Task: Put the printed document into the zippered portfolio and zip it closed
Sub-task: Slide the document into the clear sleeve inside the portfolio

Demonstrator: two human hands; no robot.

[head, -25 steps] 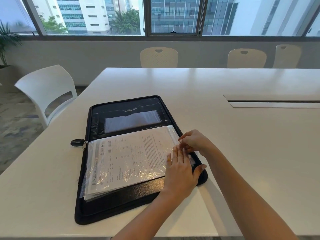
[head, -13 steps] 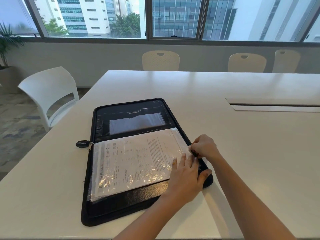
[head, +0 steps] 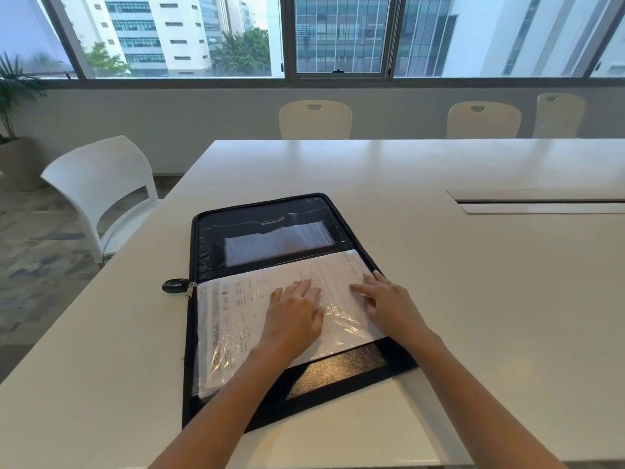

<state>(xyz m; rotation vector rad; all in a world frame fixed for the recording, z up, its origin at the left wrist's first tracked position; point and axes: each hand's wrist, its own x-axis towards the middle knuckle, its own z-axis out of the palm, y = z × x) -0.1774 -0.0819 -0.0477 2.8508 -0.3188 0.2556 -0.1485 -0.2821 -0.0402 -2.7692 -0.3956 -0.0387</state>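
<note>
A black zippered portfolio (head: 338, 370) lies open and flat on the white table (head: 439, 265). Its far half shows clear pockets with a pale sheet inside. The printed document (head: 236, 306), in a crinkled clear plastic sleeve, lies on the near half. My left hand (head: 294, 316) rests palm down on the middle of the sleeve, fingers spread. My right hand (head: 389, 299) lies flat on the sleeve's right part, fingertips pointing left. Neither hand grips anything. A black zipper pull (head: 176, 286) sticks out at the portfolio's left edge.
A white chair (head: 101, 187) stands at the table's left side. Three cream chairs (head: 314, 118) line the far edge under the windows. A cable slot (head: 541, 201) is set into the tabletop at the right. A potted plant (head: 13, 96) stands far left.
Both hands have moved left from the sleeve's right edge onto the document, now lying flat and apart. The camera has tilted slightly, shifting the portfolio lower in view.
</note>
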